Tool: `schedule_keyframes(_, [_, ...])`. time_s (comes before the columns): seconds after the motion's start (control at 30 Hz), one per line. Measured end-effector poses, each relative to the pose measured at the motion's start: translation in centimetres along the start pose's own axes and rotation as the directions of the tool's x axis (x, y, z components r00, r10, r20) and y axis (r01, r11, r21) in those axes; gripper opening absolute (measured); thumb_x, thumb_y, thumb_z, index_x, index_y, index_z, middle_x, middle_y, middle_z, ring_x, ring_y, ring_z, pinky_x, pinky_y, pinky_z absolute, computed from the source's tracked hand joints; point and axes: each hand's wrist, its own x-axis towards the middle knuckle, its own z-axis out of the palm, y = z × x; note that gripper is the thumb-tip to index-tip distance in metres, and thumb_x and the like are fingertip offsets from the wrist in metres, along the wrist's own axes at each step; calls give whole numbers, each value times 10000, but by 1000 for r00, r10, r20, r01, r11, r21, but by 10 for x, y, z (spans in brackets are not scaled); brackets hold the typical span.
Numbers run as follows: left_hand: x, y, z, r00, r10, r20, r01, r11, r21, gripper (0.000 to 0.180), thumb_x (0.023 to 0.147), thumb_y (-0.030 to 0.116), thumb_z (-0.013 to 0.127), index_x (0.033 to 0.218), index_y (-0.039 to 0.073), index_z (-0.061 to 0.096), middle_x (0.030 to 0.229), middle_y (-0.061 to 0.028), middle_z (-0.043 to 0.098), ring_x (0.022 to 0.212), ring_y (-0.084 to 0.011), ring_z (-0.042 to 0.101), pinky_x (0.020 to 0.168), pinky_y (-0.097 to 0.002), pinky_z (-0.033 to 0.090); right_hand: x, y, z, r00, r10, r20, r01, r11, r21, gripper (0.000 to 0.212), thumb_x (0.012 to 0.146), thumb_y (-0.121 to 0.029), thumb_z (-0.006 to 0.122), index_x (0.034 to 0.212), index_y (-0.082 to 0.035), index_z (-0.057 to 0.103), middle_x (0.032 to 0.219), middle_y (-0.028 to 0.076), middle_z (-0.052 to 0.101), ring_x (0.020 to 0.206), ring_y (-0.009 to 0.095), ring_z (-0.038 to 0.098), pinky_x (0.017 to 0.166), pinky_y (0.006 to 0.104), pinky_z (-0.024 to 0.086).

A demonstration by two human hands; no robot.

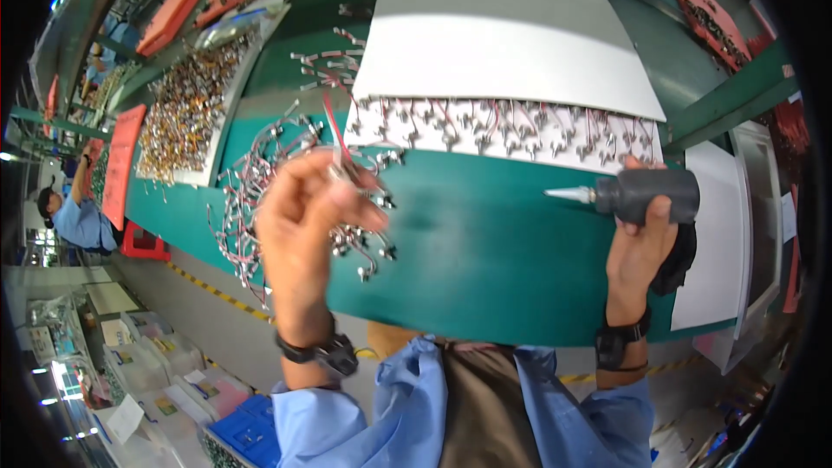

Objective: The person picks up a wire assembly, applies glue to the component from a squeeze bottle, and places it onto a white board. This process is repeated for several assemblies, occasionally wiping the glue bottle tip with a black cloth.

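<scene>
Gripping a dark dispenser bottle, right hand overhangs the green table edge.

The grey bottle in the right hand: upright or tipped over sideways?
Tipped sideways. The grey bottle lies level in the right hand, its silver nozzle pointing left above the green mat.

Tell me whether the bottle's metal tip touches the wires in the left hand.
Apart. The head view shows bare green mat between the bottle's tip and the wires in the left hand.
</scene>
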Motion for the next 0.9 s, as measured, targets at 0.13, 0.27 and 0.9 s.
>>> schedule_keyframes(0.13, [118,28,-3,995,60,85,-93,877,471,227,779,165,576,927,-6,557,779,-87,605,614,-131,580,524,-226,461,5,13,-29,992,65,-112,-55,995,83,576,822,-381,528,1190,19,338,1101,185,500,955,198,516,814,318,426])
schedule_keyframes(0.27, [246,-3,-1,999,-40,27,10,714,700,260,754,221,596,896,3,595,752,-58,612,608,-123,577,521,-230,464,8,21,-37,983,76,-168,-60,993,99,592,822,-384,525,1220,4,320,1126,186,481,1015,217,489,835,327,416])
schedule_keyframes(0.9, [376,-144,4,966,-200,-163,239,457,856,341,708,365,605,843,55,647,765,-115,630,620,-268,608,585,-323,486,16,33,-52,968,95,-233,-112,992,-59,622,809,-412,531,1225,-2,317,1154,182,453,1056,233,458,855,349,403])
